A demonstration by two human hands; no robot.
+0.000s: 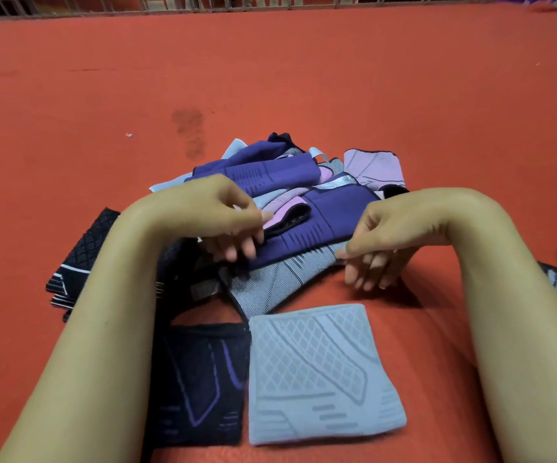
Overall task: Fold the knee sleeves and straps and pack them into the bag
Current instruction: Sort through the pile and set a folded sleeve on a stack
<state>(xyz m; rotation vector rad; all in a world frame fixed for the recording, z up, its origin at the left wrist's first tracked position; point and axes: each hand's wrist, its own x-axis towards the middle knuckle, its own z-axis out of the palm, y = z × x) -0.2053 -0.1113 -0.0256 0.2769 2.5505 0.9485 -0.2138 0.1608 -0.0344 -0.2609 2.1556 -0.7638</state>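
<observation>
Your pile of knee sleeves sits at the centre of the frame on the orange mat: purple ribbed pieces on top, with pale pink, light blue and grey striped ones tangled among them. A pink sleeve lies at the pile's upper right edge. A purple sleeve lies across the near side of the pile, over a grey striped sleeve whose dark-edged corner points toward the bottom of the frame. Below the pile, in the lower centre, a folded light grey sleeve with a diamond pattern lies flat, and touching its left edge is a folded dark navy sleeve with purple lines. Another dark patterned sleeve lies at the left, partly hidden by your forearm. Your left hand is on the pile's left side, fingers curled downward onto the purple sleeve; whether it actually grips the cloth cannot be told. Your right hand is at the pile's right edge, thumb and forefinger pinching the corner where the purple and grey striped sleeves meet, the other fingers hanging loosely curled above the mat.
</observation>
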